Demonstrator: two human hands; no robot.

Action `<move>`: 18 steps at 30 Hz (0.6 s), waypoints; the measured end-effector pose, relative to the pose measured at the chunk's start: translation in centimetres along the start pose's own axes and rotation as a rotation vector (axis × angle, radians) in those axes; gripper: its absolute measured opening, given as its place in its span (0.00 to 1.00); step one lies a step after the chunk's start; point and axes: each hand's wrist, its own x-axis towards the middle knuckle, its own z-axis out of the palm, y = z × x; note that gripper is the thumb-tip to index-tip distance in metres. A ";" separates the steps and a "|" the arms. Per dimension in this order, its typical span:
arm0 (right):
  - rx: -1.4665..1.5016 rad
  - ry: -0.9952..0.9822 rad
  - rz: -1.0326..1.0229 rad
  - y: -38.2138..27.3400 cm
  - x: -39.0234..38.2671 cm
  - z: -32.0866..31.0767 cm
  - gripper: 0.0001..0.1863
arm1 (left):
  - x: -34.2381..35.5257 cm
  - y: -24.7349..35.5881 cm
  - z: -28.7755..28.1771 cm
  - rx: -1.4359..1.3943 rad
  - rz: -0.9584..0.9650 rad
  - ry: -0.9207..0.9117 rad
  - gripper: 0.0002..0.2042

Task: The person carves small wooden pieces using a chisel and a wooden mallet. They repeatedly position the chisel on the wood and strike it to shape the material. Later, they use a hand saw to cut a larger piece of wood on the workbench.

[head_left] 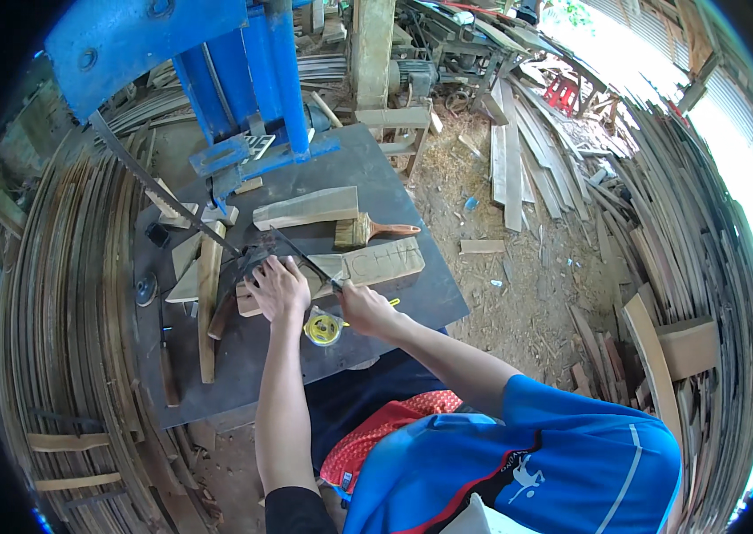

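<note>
My right hand [366, 309] is closed around the near end of a long, thin dark tool [303, 256], which slants up and left over the wood. My left hand [279, 287] bends its fingers over a dark piece [256, 253] beside the lower end of the saw blade [147, 180]; what lies under the fingers is hidden. A brown wooden handle [222, 319] sticks out left of that hand. Beneath both hands lies a wooden block [385, 261] with pencil marks. A yellow tape measure [323, 327] sits between my forearms. Beyond the block lies a wide paintbrush [376, 230].
The dark table [421, 307] carries a pale wood piece [305, 208], a long wooden strip [208, 303] and a slim wooden-handled tool [169, 369]. A blue saw frame [243, 80] rises behind. Stacked planks flank both sides [74, 294], and offcuts litter the dirt floor [483, 303].
</note>
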 end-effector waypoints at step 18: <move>-0.040 -0.028 0.073 0.3 -6.2 -1.6 0.15 | 0.0 -0.9 0.9 0.037 0.065 0.093 0.19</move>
